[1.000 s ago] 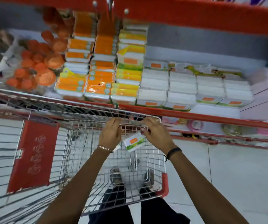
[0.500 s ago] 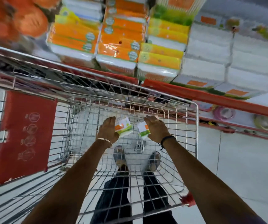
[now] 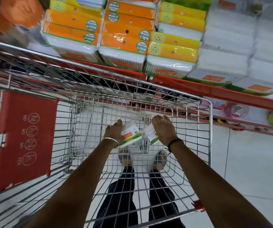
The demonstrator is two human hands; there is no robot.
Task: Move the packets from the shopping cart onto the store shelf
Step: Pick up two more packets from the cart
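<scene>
Surroundings: wire cart (image 3: 205, 129), chrome, red child-seat flap (image 3: 25, 139) at left with "NO" and "YES" pictograms; its far rim stands between the hands and the shelf (image 3: 214, 91). Shelf edge red, stocked with orange packs (image 3: 125, 40) marked "Bamboo Sticks", yellow packs (image 3: 173, 50) beside them, white packs (image 3: 223, 61) further right.

Floor (image 3: 247, 170): pale tile, seen through the cart's mesh, with the person's feet and dark trousers below.

Packets: two, small, white with green and orange print, both low inside the cart. Left packet (image 3: 130, 134) grasped in left hand (image 3: 115, 131). Right packet (image 3: 151, 134) grasped in right hand (image 3: 163, 129), partly hidden under it.
</scene>
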